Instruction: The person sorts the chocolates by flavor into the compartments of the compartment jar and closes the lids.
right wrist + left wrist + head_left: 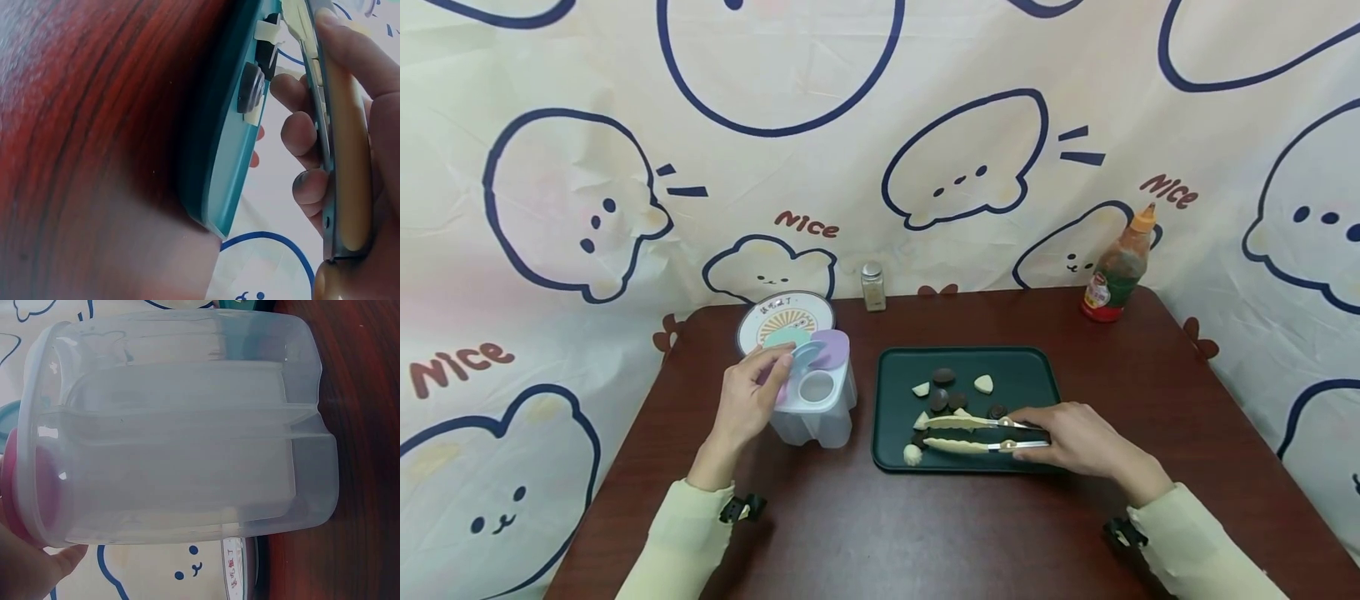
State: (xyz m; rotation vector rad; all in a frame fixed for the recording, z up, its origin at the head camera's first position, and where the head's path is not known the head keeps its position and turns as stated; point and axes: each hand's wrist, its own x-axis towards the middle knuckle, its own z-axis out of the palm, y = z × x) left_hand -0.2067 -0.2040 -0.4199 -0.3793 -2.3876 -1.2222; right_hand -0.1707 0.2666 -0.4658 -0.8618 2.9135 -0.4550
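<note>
My left hand (751, 393) pinches the raised pale blue lid (806, 355) of a translucent storage box (829, 427), whose round opening shows beneath it. The box's other lids are purple, mint and pink; the pink lid (14, 487) lies beside my fingers in the left wrist view. In my right hand (1078, 435) is a pair of tongs (966, 423), with cream tips and metal arms spread apart. Its tips reach over dark and pale pieces on a dark green tray (891, 375). Several dark round pieces (943, 377) and pale chunks (983, 383) lie there.
Behind the box leans a round plate (748, 333) with a printed pattern. A small shaker jar (873, 287) stands at the table's back edge. A squeeze bottle (1120, 271) with an orange cap is at the back right. Printed cloth walls border the brown table (865, 533).
</note>
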